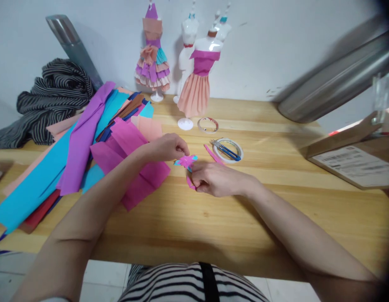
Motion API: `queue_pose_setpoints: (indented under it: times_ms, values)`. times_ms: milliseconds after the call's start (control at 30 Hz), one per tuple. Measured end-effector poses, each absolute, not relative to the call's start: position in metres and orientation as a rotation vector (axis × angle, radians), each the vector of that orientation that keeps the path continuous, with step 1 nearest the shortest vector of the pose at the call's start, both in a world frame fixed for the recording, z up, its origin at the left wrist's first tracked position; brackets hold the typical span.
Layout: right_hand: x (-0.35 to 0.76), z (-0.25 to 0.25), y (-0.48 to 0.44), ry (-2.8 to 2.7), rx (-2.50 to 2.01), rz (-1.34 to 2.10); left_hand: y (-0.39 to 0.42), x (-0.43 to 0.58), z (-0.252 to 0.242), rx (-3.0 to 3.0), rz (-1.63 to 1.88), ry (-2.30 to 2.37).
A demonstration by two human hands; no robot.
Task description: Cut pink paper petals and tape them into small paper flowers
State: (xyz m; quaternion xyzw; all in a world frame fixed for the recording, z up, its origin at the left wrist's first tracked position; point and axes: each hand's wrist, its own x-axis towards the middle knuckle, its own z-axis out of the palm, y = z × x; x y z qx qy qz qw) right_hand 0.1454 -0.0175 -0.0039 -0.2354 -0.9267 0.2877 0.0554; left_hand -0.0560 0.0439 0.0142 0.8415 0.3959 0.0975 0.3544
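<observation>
A small piece of folded crepe paper, pink on top with blue edges, is between my two hands just over the table. My left hand is closed, its thumb and fingertips pinched at the paper's upper edge. From the right, my right hand is closed around the paper's lower right side. A narrow pink strip hangs below the right fingers; its far end is hidden by them. Another pink strip lies behind the right hand, beside a roll of tape with a blue craft knife resting on it.
Crepe paper sheets in several colours pile up at left, near a striped cloth. Small mannequins in paper dresses stand along the wall. A second tape roll lies before them. At right are a cardboard box and a metal cylinder.
</observation>
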Motion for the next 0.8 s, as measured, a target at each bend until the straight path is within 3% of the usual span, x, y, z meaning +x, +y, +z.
queue_pose_setpoints:
  times_ms: [333, 467, 667, 800]
  values:
    - [0.165, -0.013, 0.003, -2.247, -1.017, 1.312, 0.046, -0.063, 0.018, 1.989, 0.191, 0.806]
    - [0.159, -0.007, -0.005, -2.526, -0.915, 1.25, 0.047, -0.062, 0.015, 2.002, 0.201, 0.848]
    - [0.141, -0.005, -0.021, -2.808, -0.807, 0.873, 0.048, -0.061, 0.012, 1.992, 0.194, 0.838]
    - [0.15, -0.008, -0.012, -2.51, -0.828, 1.344, 0.046, -0.062, 0.012, 2.027, 0.17, 0.79]
